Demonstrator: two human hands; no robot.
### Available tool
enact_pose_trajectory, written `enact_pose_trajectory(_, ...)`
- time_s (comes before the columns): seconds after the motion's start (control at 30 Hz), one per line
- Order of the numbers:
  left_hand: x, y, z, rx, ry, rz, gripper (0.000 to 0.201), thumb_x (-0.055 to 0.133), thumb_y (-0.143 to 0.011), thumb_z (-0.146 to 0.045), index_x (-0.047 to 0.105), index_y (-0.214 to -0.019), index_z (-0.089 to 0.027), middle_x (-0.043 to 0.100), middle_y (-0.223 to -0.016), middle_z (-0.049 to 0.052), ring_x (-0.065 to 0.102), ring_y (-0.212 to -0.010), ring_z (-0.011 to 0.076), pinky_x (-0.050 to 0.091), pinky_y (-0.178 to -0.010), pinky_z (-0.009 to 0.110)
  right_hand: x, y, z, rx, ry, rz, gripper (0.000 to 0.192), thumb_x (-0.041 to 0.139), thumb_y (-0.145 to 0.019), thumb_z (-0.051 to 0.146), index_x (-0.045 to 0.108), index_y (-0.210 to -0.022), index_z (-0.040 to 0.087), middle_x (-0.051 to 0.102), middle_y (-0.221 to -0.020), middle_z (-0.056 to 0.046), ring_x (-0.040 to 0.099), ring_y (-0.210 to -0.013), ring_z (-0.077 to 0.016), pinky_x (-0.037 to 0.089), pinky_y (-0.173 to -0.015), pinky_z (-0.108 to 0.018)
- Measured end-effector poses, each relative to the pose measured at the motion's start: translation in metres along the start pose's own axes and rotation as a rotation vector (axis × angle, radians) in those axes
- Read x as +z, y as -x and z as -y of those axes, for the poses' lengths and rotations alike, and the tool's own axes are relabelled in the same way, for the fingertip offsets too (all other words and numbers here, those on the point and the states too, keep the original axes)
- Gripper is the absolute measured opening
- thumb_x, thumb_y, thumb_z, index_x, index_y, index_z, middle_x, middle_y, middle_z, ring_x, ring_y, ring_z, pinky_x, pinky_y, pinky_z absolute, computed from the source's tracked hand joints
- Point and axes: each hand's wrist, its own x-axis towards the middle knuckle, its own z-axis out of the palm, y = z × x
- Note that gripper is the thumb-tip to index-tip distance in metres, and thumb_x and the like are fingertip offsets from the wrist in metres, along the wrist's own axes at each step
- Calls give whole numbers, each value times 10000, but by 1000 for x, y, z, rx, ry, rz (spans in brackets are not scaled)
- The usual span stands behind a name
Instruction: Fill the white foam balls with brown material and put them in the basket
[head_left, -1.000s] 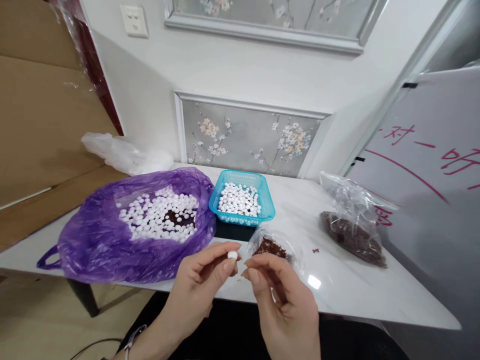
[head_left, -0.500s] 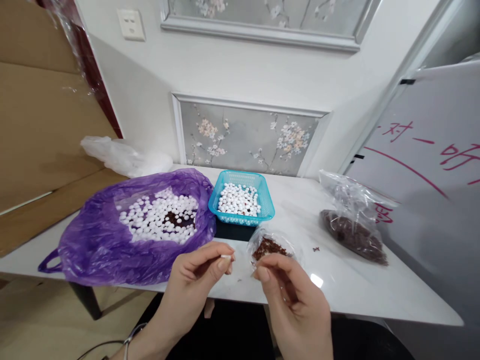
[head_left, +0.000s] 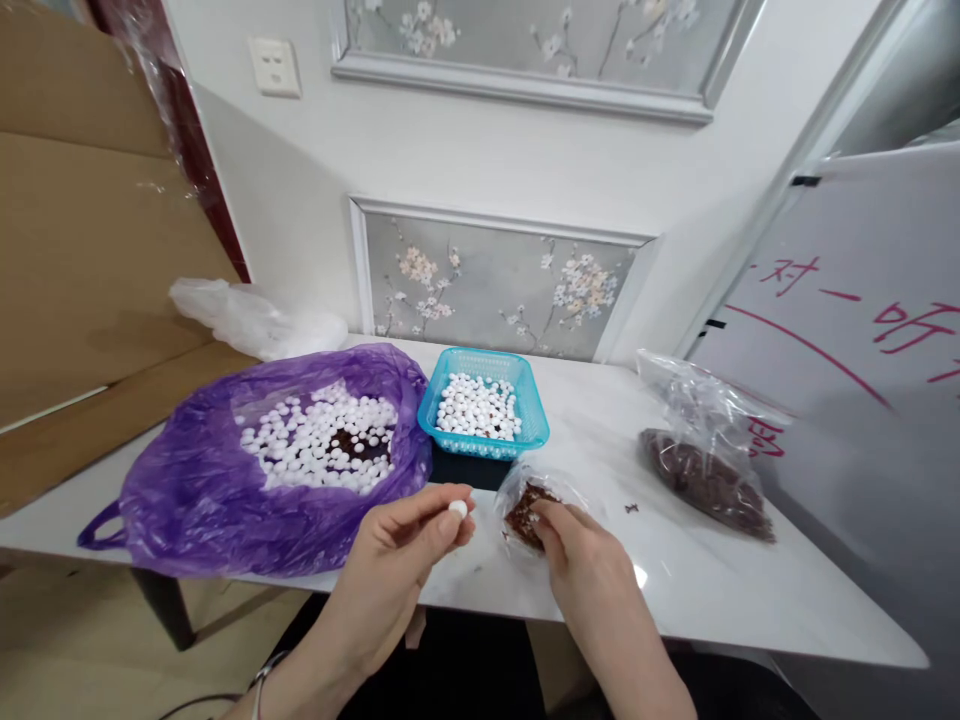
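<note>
My left hand (head_left: pixel 405 560) pinches a small white foam ball (head_left: pixel 458 508) between thumb and fingertips, above the table's front part. My right hand (head_left: pixel 589 555) has its fingers drawn together, tips down among reddish-brown bits (head_left: pixel 534 500) in a small clear plastic bag (head_left: pixel 510 485). What those fingertips hold, if anything, is hidden. Behind my hands stands a blue plastic basket (head_left: pixel 534 405) with many white balls (head_left: pixel 474 405). To the left, an open purple plastic bag (head_left: pixel 187 480) holds more white balls (head_left: pixel 322 430) and some brown bits.
At the right of the white table (head_left: pixel 810 600) lies a clear bag of brown material (head_left: pixel 705 485). A few brown bits (head_left: pixel 631 508) lie loose nearby. White plastic (head_left: pixel 259 320) sits at the back left, near cardboard (head_left: pixel 90 240). A whiteboard (head_left: pixel 847 350) stands at right.
My right hand has moved forward from in front of the small clear bag, its fingertips now in the brown bits. My left hand has turned slightly, showing more of the ball.
</note>
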Motion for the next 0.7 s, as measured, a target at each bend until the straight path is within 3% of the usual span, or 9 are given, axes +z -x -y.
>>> enact_pose_trajectory(0.1,0,-10,-2,101,-116,-12,151,785,-745,-276,809,-872,-197,770,-771,25,676,-700,104,559,-724,176,9,-9,6,-26,65,75,313,468,-893,128,745,-1011,212,761,-958,-81,703,-919,-292,518,-729,-354)
enact_pose_trajectory(0.23,13,-49,-10,405,-575,0,202,625,-865,-242,766,-964,-137,771,-877,76,702,-761,166,581,-736,265,20,-14,10,-58,143,135,240,541,-836,113,755,-892,208,765,-926,-77,727,-834,-280,494,-641,-318)
enact_pose_trajectory(0.37,25,-108,-17,481,-782,-19,208,608,-865,-134,735,-1029,-134,733,-1099,110,688,-939,203,546,-892,333,32,-14,6,-133,183,138,215,535,-830,127,729,-787,208,763,-891,-77,730,-721,-239,445,-538,-278)
enact_pose_trajectory(0.43,24,-131,-21,481,-901,-27,235,623,-890,-183,679,-1114,-141,688,-1172,115,673,-977,216,543,-902,403,39,-12,5,-188,183,112,235,505,-847,127,705,-761,216,751,-859,-63,722,-698,-222,439,-525,-271)
enact_pose_trajectory(0.57,2,-145,-35,460,-1123,3,310,592,-932,-313,598,-1217,-191,610,-1270,103,627,-1063,244,539,-888,468,47,-7,1,-252,148,23,262,459,-892,158,683,-771,218,707,-864,-69,704,-698,-212,470,-562,-284)
enact_pose_trajectory(0.7,-42,-134,-66,335,-1324,23,325,603,-922,-329,607,-1205,-169,623,-1239,87,637,-1031,260,553,-852,449,48,-6,-4,-242,55,-56,352,393,-960,260,682,-762,233,686,-887,-64,684,-686,-185,492,-594,-283)
